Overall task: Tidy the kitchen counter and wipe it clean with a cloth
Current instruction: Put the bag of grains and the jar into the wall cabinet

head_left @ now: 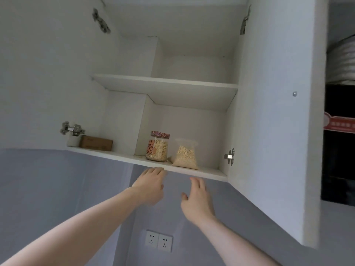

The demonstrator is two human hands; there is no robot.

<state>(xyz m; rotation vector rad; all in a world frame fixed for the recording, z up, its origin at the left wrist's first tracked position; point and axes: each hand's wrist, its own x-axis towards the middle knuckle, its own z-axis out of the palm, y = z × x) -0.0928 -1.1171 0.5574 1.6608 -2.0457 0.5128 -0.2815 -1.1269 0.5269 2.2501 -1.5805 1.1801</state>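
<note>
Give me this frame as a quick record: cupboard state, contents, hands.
cupboard: doors open, two shelves
upper shelf: nothing visible on it
bottom shelf: jar of flakes, lid on; clear bag of flakes just right of it; brown box at left
left hand: open, holds nothing, fingertips at the shelf's front edge
right hand: open, holds nothing, just below the shelf
wall: double socket under the cupboard

Dim, flat indoor light with wide-angle bending

The open cabinet (pixel 172 83) is softly, evenly lit, with faint shadow beneath its shelves; straight edges bow toward the frame's borders, the right door (pixel 278 112) smears slightly, and the far right falls nearly black.
</note>
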